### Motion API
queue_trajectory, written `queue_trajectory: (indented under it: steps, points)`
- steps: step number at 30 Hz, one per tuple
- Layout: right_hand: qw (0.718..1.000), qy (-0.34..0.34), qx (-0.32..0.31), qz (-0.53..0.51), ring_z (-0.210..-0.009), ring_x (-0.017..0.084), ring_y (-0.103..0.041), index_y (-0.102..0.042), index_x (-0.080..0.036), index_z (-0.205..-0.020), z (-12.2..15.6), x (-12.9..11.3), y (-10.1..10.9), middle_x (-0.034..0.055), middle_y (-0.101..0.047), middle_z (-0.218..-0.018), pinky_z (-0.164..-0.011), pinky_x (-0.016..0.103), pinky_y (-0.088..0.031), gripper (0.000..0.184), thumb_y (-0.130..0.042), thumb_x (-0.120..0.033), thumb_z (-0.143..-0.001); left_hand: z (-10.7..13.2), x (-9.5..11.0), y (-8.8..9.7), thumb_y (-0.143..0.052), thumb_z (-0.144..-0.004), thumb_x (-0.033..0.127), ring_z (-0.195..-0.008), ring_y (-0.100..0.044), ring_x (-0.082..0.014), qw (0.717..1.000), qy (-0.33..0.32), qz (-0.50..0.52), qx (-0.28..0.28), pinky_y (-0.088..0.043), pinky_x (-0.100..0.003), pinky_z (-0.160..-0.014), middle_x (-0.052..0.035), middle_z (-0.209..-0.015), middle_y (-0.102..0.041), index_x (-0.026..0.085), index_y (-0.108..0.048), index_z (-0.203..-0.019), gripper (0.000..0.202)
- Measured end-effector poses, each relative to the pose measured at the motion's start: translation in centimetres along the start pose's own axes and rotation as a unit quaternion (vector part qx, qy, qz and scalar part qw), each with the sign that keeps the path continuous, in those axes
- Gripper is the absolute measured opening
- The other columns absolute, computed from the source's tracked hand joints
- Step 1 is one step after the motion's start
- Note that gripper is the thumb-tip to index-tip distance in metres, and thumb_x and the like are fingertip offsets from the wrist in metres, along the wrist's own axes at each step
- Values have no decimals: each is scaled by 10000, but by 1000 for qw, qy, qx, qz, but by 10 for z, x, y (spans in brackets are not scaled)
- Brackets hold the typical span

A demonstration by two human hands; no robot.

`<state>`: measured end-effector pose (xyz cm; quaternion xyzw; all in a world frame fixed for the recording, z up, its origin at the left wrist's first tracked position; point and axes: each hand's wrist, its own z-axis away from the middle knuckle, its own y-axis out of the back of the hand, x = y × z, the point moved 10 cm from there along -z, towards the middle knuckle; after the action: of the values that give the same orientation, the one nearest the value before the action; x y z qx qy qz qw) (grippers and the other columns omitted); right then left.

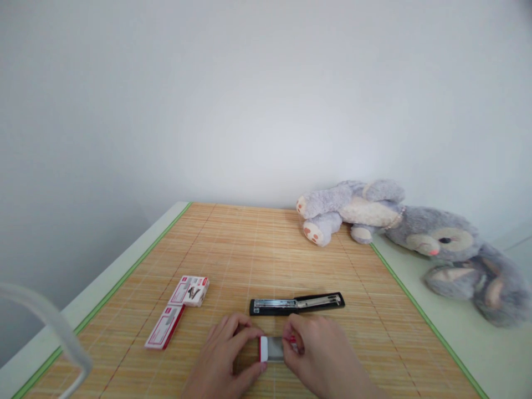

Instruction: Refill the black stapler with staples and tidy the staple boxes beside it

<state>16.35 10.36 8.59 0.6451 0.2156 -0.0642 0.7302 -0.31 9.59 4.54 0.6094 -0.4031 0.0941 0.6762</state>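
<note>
A small open box of staples (pixel 265 349), white and red at its left end, lies on the mat with grey rows of staples (pixel 275 349) showing. My left hand (pixel 226 354) grips the box's left end between thumb and forefinger. Over its right part my right hand (pixel 318 352) is closed in a pinch, with a bit of red showing by the fingers. What those fingertips hold is hidden. Just beyond both hands a black stapler (pixel 274 303) lies opened out flat, its metal magazine exposed.
To the left lie white and red staple boxes (pixel 195 290) and a flat piece of similar packaging (pixel 164 328). A grey plush rabbit (pixel 369 213) lies along the back right edge of the bamboo mat (pixel 233 244). A white curved cable or bar (pixel 54 318) crosses the lower left.
</note>
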Motion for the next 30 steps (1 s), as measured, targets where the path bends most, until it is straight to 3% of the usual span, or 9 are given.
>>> queue_trajectory:
  steps: [7,13,16,19,21,30]
  points:
    - [993,-8,-12,-113,-573,139,-573,-716,-239,-841,17,35,0,-36,-643,-625,-571,257,-313,116,-606,-239,-876,0,0,1,-779,-843,291,-1194,-625,-285,1000,19,-2,4,-530,-446,-1026,-50,-1240,-659,353,-741,-1175,340]
    - [993,-20,-24,-113,-615,148,-572,-709,-226,-840,27,55,-15,-27,-622,-641,-614,263,-355,158,-588,-285,-923,0,-2,0,-757,-865,301,-1209,-624,-285,1000,11,-8,5,-521,-452,-1036,-56,-1264,-656,353,-727,-1206,346]
    - [990,-32,-30,-136,-596,138,-569,-704,-222,-968,32,67,-17,-42,-625,-648,-600,255,-360,133,-621,-315,-920,2,-6,0,-765,-864,325,-1199,-625,-289,1000,10,-10,9,-519,-456,-1031,-55,-1261,-667,351,-716,-1235,375]
    - [989,-36,-34,-142,-646,151,-609,-680,-236,-1208,34,76,-16,-51,-654,-694,-630,254,-385,373,-721,-296,-842,2,-7,-6,-757,-874,325,-1121,-646,-280,1000,12,-8,-6,-521,-460,-998,-33,-1165,-709,364,-684,-1300,434]
    - [988,-28,-47,-141,-666,157,-623,-685,-270,-1272,34,75,-19,-50,-668,-714,-643,255,-390,450,-730,-261,-824,-1,-4,-11,-740,-887,304,-1079,-652,-272,1000,8,-5,-19,-513,-462,-988,-22,-1103,-726,358,-673,-1318,439]
    - [987,2,-52,-155,-635,144,-581,-764,-285,-1053,24,48,-25,-53,-638,-684,-600,246,-336,249,-706,-233,-816,-17,25,-26,-746,-890,295,-1075,-645,-273,998,-9,18,-52,-497,-452,-984,-47,-1110,-737,290,-699,-1266,380]
